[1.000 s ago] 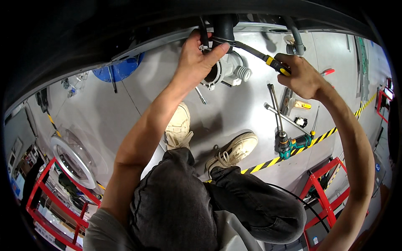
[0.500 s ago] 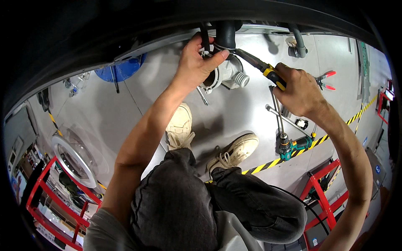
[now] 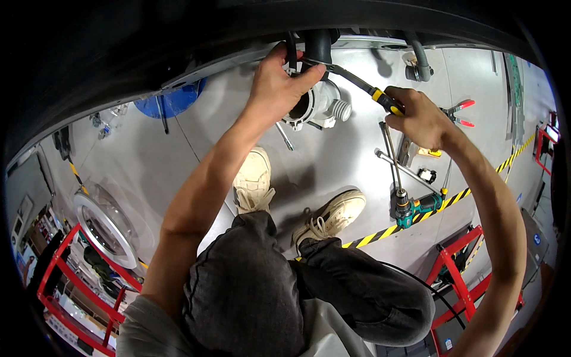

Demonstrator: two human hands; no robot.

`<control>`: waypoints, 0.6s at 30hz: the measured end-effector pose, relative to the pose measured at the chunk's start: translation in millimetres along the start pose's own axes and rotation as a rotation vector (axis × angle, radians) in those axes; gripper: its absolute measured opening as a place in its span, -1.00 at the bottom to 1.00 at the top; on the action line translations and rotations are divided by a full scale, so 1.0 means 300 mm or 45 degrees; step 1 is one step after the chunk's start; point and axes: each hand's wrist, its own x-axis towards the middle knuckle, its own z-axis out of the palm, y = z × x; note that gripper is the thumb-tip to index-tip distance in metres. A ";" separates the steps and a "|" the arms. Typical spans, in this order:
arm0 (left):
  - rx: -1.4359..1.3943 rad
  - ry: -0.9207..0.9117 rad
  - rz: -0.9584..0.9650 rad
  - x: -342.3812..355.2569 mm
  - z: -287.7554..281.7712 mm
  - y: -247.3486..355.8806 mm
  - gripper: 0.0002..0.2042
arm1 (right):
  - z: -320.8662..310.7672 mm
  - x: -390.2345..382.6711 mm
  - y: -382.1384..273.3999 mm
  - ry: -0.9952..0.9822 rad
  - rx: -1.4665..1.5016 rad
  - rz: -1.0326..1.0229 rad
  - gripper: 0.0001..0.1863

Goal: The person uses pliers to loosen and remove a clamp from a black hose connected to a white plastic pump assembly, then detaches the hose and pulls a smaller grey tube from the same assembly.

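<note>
A thick black rubber hose [image 3: 318, 46] comes down from under the dark machine body, with a thin metal hose clamp [image 3: 315, 62] round its lower end. Just below sits a whitish plastic pump housing [image 3: 326, 102] with a round opening and a ribbed side spout. My left hand [image 3: 275, 86] is closed about the hose end, thumb in front by the clamp, other fingertips partly hidden behind. In my right hand [image 3: 421, 116] are long-nose pliers [image 3: 357, 82] with black-and-yellow handles. Their tips meet the clamp beside my left thumb; whether they bite on it is too small to tell.
On the floor at right lie a green cordless drill [image 3: 410, 209] with a long bit, metal rods and red-handled pliers [image 3: 463, 113]. A grey corrugated hose [image 3: 420, 56] hangs at upper right. A round door [image 3: 106, 229] and red frames [image 3: 65, 268] stand at left.
My right hand has shifted slightly up and left, and the pliers' handles sit closer together. My left hand has barely moved. A small yellow item has come into sight below my right wrist.
</note>
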 end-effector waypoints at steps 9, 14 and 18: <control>-0.699 -0.320 -0.146 -0.038 -0.100 -0.056 -0.43 | 0.001 -0.054 -0.048 -0.019 0.182 0.028 -0.54; -1.153 -0.311 -0.424 -0.064 -0.071 -0.069 -0.43 | -0.011 -0.033 -0.038 -0.033 0.132 -0.004 -0.55; -0.757 -0.268 -0.321 -0.054 -0.044 -0.056 -0.43 | -0.036 -0.016 -0.014 -0.006 -0.001 -0.059 -0.53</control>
